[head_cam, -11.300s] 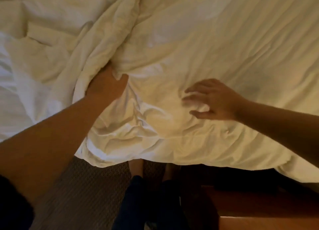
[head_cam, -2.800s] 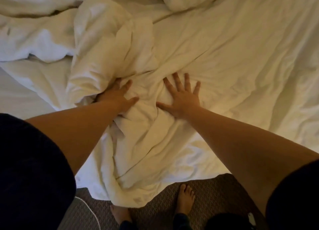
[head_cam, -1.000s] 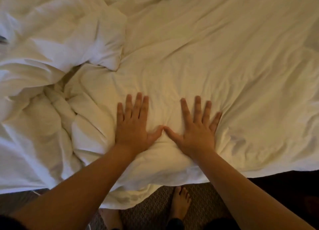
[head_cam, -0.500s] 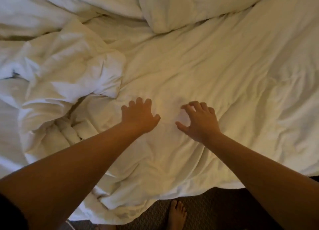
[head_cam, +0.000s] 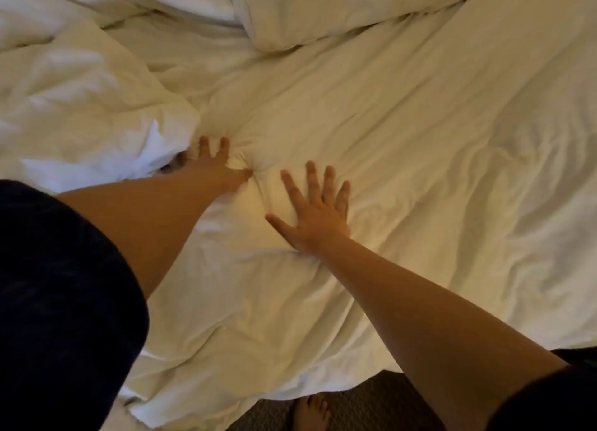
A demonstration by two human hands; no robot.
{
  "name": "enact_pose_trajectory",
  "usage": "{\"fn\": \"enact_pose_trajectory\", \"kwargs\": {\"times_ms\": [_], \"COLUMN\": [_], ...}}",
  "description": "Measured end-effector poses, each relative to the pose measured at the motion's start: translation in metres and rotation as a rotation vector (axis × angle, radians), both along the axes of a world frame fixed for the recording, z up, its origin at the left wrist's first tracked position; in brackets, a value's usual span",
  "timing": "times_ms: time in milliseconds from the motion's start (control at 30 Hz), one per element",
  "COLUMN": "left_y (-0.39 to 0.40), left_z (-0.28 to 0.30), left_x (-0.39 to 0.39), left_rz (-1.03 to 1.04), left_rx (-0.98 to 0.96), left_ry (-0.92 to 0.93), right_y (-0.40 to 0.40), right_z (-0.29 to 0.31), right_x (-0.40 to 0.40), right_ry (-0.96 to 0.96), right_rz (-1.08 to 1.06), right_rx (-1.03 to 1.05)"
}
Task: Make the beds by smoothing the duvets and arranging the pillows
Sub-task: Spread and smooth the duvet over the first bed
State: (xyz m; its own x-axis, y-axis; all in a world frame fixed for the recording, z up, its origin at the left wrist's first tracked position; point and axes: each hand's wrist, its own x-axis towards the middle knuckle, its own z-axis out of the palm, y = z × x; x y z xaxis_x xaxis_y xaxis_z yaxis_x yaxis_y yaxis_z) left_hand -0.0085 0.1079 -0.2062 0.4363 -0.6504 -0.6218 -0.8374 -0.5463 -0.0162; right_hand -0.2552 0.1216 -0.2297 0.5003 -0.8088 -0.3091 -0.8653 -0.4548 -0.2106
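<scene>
A white duvet (head_cam: 420,146) covers the bed, creased all over and hanging over the near edge. On the left it lies in a bunched heap (head_cam: 80,107). My left hand (head_cam: 213,165) is stretched out flat at the foot of that heap, fingers straight, pressing into the cloth where small folds radiate from it. My right hand (head_cam: 318,211) lies flat with spread fingers on the duvet a hand's width to the right. A white pillow (head_cam: 323,10) rests at the top, its corner pointing toward me.
The bed's near edge runs along the bottom, with patterned carpet (head_cam: 371,401) and my bare foot (head_cam: 311,411) below it. My dark sleeves fill the bottom corners.
Both hands were curled and lifted half a second ago; now they lie flat on the duvet again, the left reaching farther toward the bunched heap.
</scene>
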Motion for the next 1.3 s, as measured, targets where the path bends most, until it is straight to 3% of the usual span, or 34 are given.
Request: {"fn": "enact_pose_trajectory", "kwargs": {"times_ms": [167, 233, 367, 467, 567, 667, 800, 900, 1033, 1167, 1300], "left_y": [0.023, 0.045, 0.097, 0.123, 0.13, 0.127, 0.123, 0.129, 0.142, 0.145, 0.142], "left_z": [0.03, 0.032, 0.028, 0.031, 0.035, 0.045, 0.065, 0.088, 0.113, 0.117, 0.106], "left_x": [-0.042, -0.055, -0.082, -0.094, -0.093, -0.092, -0.104, -0.136, -0.187, -0.233, -0.282], "left_rz": [0.033, -0.029, -0.196, -0.218, -0.211, -0.189, -0.105, -0.069, -0.028, -0.022, 0.008], "left_rx": [-0.149, -0.102, -0.076, -0.027, 0.007, 0.047, 0.046, -0.08, -0.269, -0.333, -0.353], "left_ry": [0.02, 0.024, -0.025, 0.035, 0.128, 0.184, 0.264, 0.375, 0.523, 0.589, 0.576], "right_y": [-0.013, -0.013, 0.037, 0.084, 0.112, 0.103, 0.069, 0.064, 0.076, 0.075, 0.074], "right_z": [0.028, 0.042, 0.052, 0.057, 0.07, 0.087, 0.122, 0.147, 0.16, 0.15, 0.113], "right_x": [-0.035, -0.054, -0.123, -0.184, -0.211, -0.211, -0.21, -0.218, -0.245, -0.289, -0.329], "right_ry": [-0.121, -0.226, 0.001, 0.088, 0.15, 0.081, -0.257, -0.462, -0.543, -0.691, -0.542], "right_rz": [0.125, 0.109, -0.067, -0.286, -0.244, -0.245, -0.55, -0.697, -0.864, -1.253, -1.392], "right_rx": [0.27, 0.305, 0.078, 0.157, 0.224, 0.308, 0.509, 0.489, 0.446, 0.548, 0.618]}}
